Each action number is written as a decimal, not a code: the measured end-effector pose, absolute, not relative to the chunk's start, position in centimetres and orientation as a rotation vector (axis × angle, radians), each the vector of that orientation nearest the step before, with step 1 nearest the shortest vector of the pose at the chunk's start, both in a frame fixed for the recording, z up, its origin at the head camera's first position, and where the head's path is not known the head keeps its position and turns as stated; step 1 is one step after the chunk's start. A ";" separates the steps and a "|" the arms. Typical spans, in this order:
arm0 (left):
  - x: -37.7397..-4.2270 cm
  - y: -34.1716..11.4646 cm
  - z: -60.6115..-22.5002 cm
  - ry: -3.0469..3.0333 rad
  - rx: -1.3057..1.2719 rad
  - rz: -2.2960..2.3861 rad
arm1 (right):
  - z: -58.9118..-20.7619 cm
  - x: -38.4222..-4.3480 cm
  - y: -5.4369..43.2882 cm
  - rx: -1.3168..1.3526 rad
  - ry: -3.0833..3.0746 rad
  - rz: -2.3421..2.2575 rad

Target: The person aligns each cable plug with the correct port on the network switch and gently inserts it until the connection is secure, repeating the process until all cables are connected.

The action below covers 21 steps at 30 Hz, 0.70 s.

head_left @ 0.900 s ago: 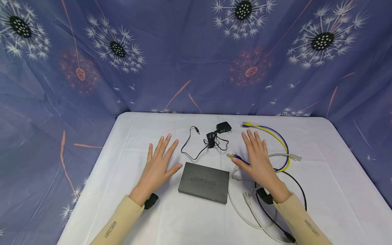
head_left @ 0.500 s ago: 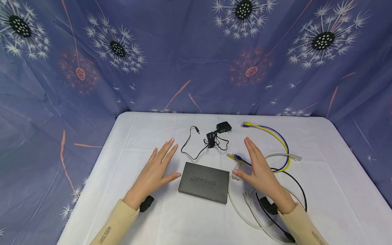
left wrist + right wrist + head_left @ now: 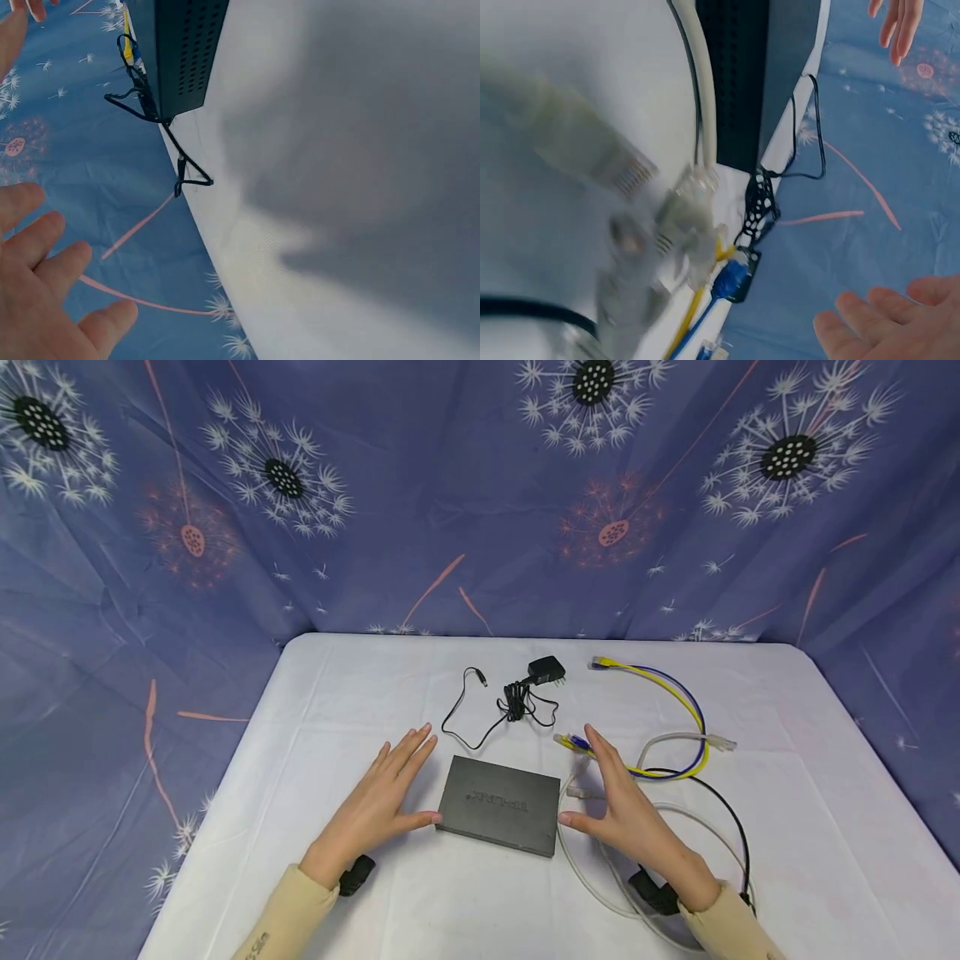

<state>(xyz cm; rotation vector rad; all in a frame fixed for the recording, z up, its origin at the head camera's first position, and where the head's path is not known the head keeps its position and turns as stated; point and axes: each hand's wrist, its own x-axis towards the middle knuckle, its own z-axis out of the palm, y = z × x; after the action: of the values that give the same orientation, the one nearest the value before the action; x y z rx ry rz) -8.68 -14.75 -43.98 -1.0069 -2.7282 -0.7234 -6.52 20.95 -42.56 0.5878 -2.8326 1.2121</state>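
A flat dark grey network switch lies on the white table, its lettering upside down to me. My left hand is at its left side, fingers spread and straight, thumb tip at the edge. On the other side my right hand has its thumb beside the right edge, fingers extended over the cables. From the head view I cannot tell whether either thumb touches. The left wrist view shows the vented side of the switch apart from the fingers. Neither hand holds anything.
Behind the switch lies a black power adapter with a bundled cord. Yellow and blue network cables curve at the right. Grey network cables and a black cable lie partly under my right arm. A patterned curtain hangs behind.
Both hands have drawn back toward me. The right hand has also come leftward to the switch's right edge, and the left thumb has lowered along its left edge. The switch stays put.
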 end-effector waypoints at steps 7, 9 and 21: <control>-8.0 -14.4 -44.7 -2.805 -0.984 -0.911 | -43.8 -5.7 20.3 0.611 -2.853 1.239; -7.9 -14.2 -45.0 -2.825 -0.974 -0.935 | -44.2 -5.4 20.1 0.621 -2.855 1.233; -8.0 -14.1 -46.0 -2.862 -1.007 -0.962 | -46.0 -4.6 19.7 0.669 -2.897 1.160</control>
<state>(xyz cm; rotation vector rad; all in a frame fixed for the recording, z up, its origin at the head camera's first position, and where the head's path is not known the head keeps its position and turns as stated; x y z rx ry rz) -7.96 -14.10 -45.97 -1.0074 -2.8618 -0.9616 -4.62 19.71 -46.01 0.6690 -2.8970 1.1596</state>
